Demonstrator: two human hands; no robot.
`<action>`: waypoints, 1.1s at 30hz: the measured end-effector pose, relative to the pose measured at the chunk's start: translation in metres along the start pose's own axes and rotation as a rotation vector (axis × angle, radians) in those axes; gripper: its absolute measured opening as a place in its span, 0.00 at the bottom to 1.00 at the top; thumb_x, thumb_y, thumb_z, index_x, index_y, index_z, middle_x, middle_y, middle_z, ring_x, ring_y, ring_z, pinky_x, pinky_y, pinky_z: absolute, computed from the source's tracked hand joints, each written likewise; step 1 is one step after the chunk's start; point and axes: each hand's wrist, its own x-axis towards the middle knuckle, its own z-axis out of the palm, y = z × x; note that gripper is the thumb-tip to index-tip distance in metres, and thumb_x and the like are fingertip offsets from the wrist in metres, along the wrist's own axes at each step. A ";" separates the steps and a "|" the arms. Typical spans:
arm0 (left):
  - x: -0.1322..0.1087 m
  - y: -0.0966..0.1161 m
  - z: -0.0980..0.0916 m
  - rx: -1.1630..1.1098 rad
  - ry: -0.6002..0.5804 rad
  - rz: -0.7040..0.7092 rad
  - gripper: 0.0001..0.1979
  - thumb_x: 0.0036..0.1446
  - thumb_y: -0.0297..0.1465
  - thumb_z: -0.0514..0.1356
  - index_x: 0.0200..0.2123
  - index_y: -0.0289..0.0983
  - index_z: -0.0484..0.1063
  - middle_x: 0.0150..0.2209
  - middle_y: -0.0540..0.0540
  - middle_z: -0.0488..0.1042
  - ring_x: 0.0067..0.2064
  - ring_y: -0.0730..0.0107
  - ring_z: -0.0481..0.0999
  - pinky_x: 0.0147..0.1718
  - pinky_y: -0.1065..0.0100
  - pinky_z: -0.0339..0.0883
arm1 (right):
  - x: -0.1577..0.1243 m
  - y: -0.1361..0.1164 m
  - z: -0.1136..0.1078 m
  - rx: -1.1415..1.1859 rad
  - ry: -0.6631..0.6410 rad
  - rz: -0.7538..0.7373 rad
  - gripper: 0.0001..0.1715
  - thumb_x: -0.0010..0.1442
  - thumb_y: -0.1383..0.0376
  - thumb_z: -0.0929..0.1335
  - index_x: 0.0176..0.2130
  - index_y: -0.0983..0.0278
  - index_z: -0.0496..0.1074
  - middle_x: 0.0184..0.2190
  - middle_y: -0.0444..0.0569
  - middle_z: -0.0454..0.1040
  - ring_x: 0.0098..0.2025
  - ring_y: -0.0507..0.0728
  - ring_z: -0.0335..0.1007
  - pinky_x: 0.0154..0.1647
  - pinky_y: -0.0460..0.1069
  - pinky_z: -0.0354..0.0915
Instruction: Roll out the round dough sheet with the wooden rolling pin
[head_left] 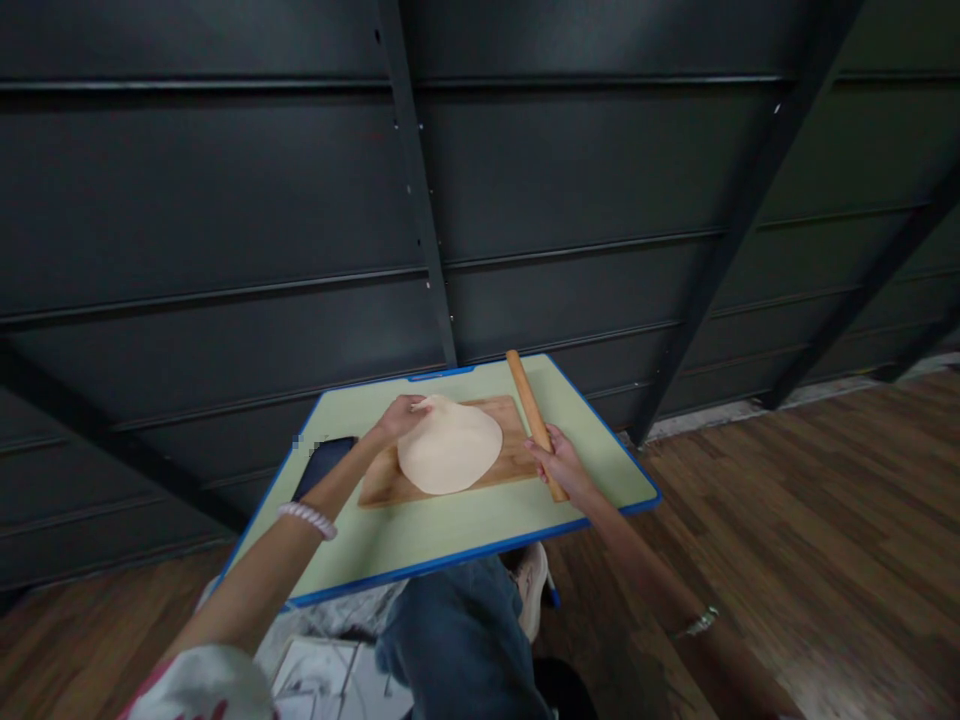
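Observation:
A flat, rounded sheet of dough (451, 452) lies on a wooden board (517, 440). My left hand (403, 415) pinches the dough's far left edge, which looks slightly lifted and creased there. In my right hand (561, 462) is a wooden rolling pin (529, 400), gripped near its close end. The pin slants away from me along the board's right side, its far end reaching toward the table's back edge. Parts of the board's left side are hidden by my left hand and forearm.
The board rests on a small pale-green table (420, 540) with a blue rim. A dark flat object (324, 462) lies at the table's left, partly behind my forearm. Beyond stands a dark panelled wall (570, 170). My knee (465, 630) is below the front edge, above wooden flooring (787, 510).

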 end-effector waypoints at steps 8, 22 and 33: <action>-0.018 -0.023 -0.010 0.221 0.249 -0.070 0.07 0.45 0.33 0.61 0.25 0.35 0.68 0.30 0.40 0.75 0.38 0.56 0.74 0.38 0.60 0.66 | -0.002 -0.011 -0.001 -0.226 -0.069 -0.097 0.31 0.52 0.54 0.68 0.53 0.62 0.61 0.26 0.40 0.70 0.15 0.48 0.58 0.11 0.44 0.58; -0.085 -0.010 0.043 0.747 -0.222 0.206 0.30 0.64 0.43 0.40 0.64 0.35 0.48 0.66 0.40 0.46 0.66 0.56 0.42 0.61 0.49 0.34 | 0.012 -0.044 0.017 -0.926 -0.241 -0.386 0.29 0.57 0.66 0.66 0.58 0.56 0.62 0.47 0.49 0.74 0.46 0.63 0.71 0.45 0.52 0.65; -0.181 0.026 0.048 0.859 -0.158 0.544 0.27 0.64 0.42 0.43 0.63 0.37 0.52 0.63 0.40 0.55 0.65 0.58 0.50 0.62 0.52 0.40 | -0.001 -0.046 0.040 -1.252 -0.495 -0.692 0.29 0.62 0.66 0.63 0.61 0.57 0.57 0.49 0.52 0.69 0.53 0.59 0.62 0.54 0.52 0.58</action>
